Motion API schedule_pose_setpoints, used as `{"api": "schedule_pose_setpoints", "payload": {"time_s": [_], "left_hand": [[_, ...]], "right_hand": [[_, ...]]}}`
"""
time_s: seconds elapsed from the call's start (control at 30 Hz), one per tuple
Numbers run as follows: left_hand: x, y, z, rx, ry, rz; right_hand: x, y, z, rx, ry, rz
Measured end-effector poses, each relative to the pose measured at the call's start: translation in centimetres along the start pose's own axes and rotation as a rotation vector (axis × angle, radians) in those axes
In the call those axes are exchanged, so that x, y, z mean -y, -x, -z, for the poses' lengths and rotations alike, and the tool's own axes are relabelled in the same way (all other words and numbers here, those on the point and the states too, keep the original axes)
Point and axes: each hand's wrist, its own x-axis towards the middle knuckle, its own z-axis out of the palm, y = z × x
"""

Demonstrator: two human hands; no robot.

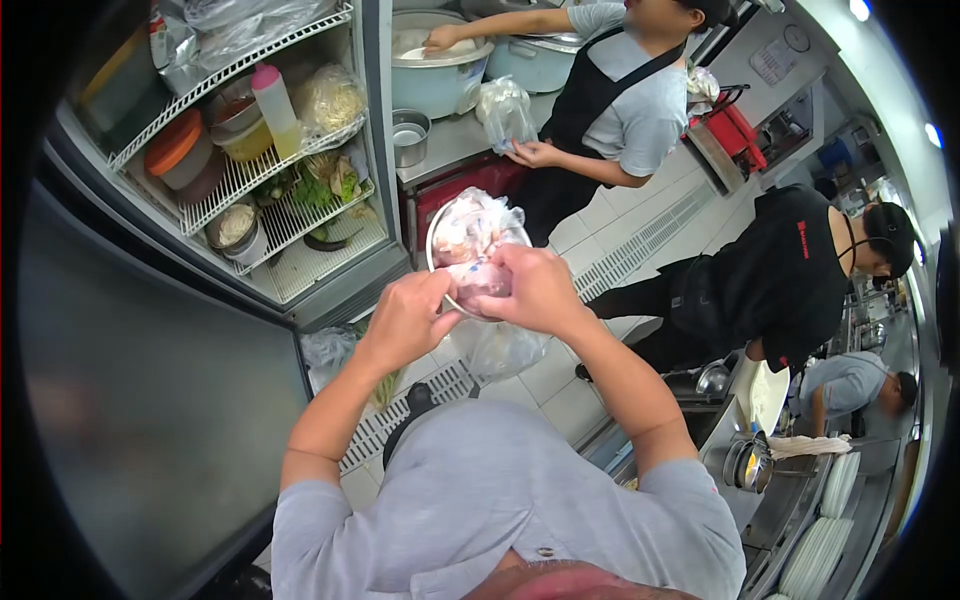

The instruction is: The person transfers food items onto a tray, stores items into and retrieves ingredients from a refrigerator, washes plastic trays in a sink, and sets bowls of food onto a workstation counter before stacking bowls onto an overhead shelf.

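Out in front of my chest is a round metal bowl. Raw-looking pinkish meat in clear plastic bags fills it. My left hand is closed at the bowl's near left rim, its fingertips partly hidden. From the right, my right hand reaches over the rim, with fingers and thumb closed on the bagged meat. Below the bowl, a translucent plastic bag shows; whether it hangs from my hand, I cannot tell.
An open fridge on the left has wire shelves with containers, a squeeze bottle and greens. One co-worker stands ahead by large tubs; another in black is at right. Stacked plates sit lower right.
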Motion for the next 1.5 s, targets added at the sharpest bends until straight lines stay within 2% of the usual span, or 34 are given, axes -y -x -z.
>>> {"api": "schedule_pose_setpoints", "payload": {"time_s": [0.13, 0.2, 0.27, 0.37, 0.5, 0.6, 0.7, 0.73, 0.8, 0.87, 0.97, 1.03, 1.17, 1.2, 1.27, 1.37, 1.43, 1.5], "left_hand": [[2.9, 1.8, 1.6, -0.043, -0.114, -0.075], [4.9, 2.1, 2.3, -0.061, -0.008, -0.010], [5.1, 2.5, 2.9, -0.071, 0.062, 0.035], [5.7, 3.8, 3.8, -0.098, 0.128, 0.107], [5.7, 4.5, 5.0, -0.111, 0.119, 0.127], [6.2, 4.4, 5.6, -0.112, 0.103, 0.121], [6.2, 3.9, 6.3, -0.092, 0.098, 0.132], [6.2, 3.7, 6.7, -0.083, 0.099, 0.141], [6.1, 3.2, 7.4, -0.088, 0.043, 0.104], [6.3, 2.4, 8.3, -0.119, -0.081, 0.006], [5.8, 1.0, 9.6, -0.028, -0.261, -0.059], [5.8, 0.0, 10.2, 0.056, -0.334, -0.070], [4.6, -3.5, 11.9, 0.332, -0.468, -0.015], [4.5, -4.3, 12.2, 0.346, -0.504, -0.109], [5.0, -6.0, 11.8, 0.514, -0.666, -0.158], [2.7, -8.3, 10.9, 0.753, -0.865, 0.083], [3.0, -8.8, 7.7, 0.737, -1.261, 0.184], [3.0, -9.2, 7.7, 0.792, -1.301, 0.178]], "right_hand": [[-1.9, -3.2, -5.1, -0.101, -0.226, 0.179], [-2.2, -5.1, -6.7, -0.006, -0.466, 0.050], [-1.6, -5.6, -6.4, 0.087, -0.858, -0.073], [-2.4, -6.3, -5.8, 0.008, -1.233, -0.150], [-3.6, -7.6, -4.2, 0.018, -1.617, -0.033], [-2.5, -8.6, -4.2, 0.054, -1.555, 0.001], [-0.6, -9.1, -5.5, 0.035, -1.119, 0.122], [0.6, -9.2, -5.7, 0.054, -1.171, 0.101], [0.4, -9.8, -5.9, -0.006, -0.978, 0.219], [0.6, -9.8, -6.6, 0.071, -1.114, 0.142], [2.4, -9.9, -7.3, 0.178, -0.980, -0.010], [1.6, -10.7, -10.4, 0.059, -1.031, 0.151], [2.3, -12.5, -14.7, 0.089, -1.577, 0.055], [3.2, -12.4, -14.5, 0.118, -1.708, -0.021], [3.3, -13.0, -16.3, 0.144, -1.807, -0.029], [2.3, -13.9, -18.9, 0.257, -2.024, -0.120], [3.0, -14.1, -19.9, 0.206, -2.138, -0.176], [3.0, -14.3, -20.3, 0.223, -2.189, -0.184]]}}
